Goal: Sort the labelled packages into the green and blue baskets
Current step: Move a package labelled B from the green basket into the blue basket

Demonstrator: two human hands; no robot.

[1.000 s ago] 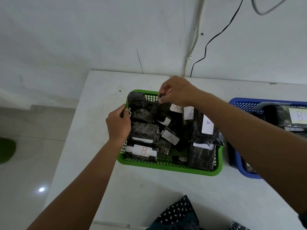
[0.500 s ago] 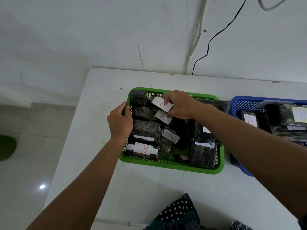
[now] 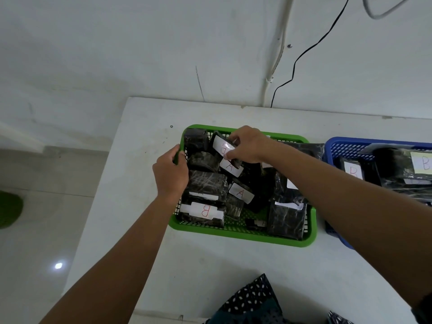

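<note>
Green basket (image 3: 243, 235) sits on the white table (image 3: 140, 141), her left hand (image 3: 170, 174) grips its left rim, her right hand (image 3: 247, 146) pinches a B package (image 3: 222, 146) at its back, blue basket (image 3: 336, 148) just right.

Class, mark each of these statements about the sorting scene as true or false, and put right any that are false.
1. The left hand grips the rim of the green basket. True.
2. The right hand pinches a package labelled B. True.
3. The blue basket stands left of the green one. False: it stands to its right.
4. Every label showing in the green basket reads A. False: a B-labelled package lies at its near left corner.
5. B labels show in the blue basket. True.
</note>
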